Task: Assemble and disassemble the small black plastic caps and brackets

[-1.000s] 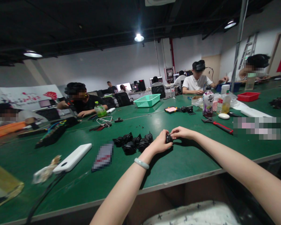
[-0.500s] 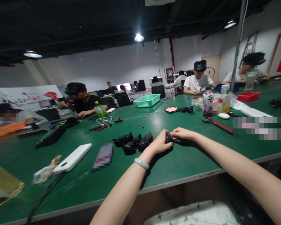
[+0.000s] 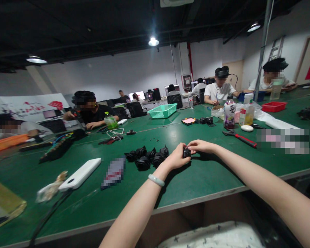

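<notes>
My left hand (image 3: 179, 157) is closed around a small black part (image 3: 186, 152), which looks like rounded moulded plastic; its exact kind is hard to make out. My right hand (image 3: 200, 147) meets it from the right, thumb and fingertips pinched at the part's upper edge. Whether those fingertips also hold a smaller piece is hidden. Just left of my left hand, several similar black parts (image 3: 143, 162) lie clustered on the green table (image 3: 209, 186).
Left of the cluster are a blurred-out grey packet (image 3: 114, 173) and a white power bank (image 3: 80, 175) with a black cable. To the right lie red-handled pliers (image 3: 244, 139) and a drink bottle (image 3: 229, 113). A green basket (image 3: 162, 111) stands farther back. Other people sit around the table.
My right hand's fingers have shifted slightly at the black part, while my left hand keeps its place. Across the table, a person in white has moved a little.
</notes>
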